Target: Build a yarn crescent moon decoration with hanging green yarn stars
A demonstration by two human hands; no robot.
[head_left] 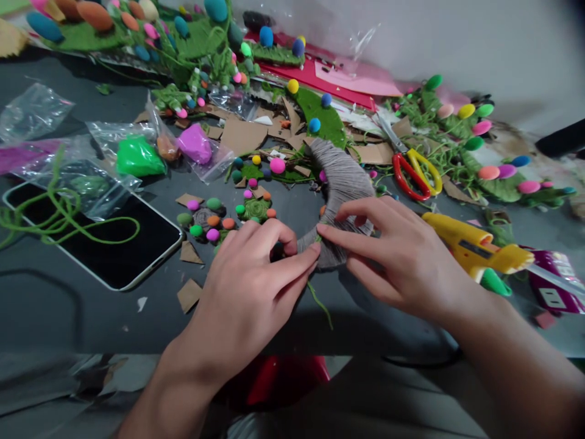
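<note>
A crescent wrapped in grey yarn (345,177) lies on the dark table, its lower end between my hands. My left hand (256,280) is closed on that lower end, thumb and fingers pinching it. With its index fingertip, my right hand (402,256) presses the crescent close to my left fingertips, and its other fingers rest along the grey wrapping. A thin green yarn end (321,305) hangs from under the fingertips toward the table's front edge. Just left of the crescent are small yarn rounds, one green (256,209) and one grey (205,217), ringed by coloured balls.
A phone (105,244) with loose green yarn (68,213) over it lies left. Scissors (414,174) and a yellow glue gun (470,244) are at the right. Bagged green clay (139,155), purple clay (195,143), cardboard scraps (244,135) and decorated green pieces (320,116) fill the back.
</note>
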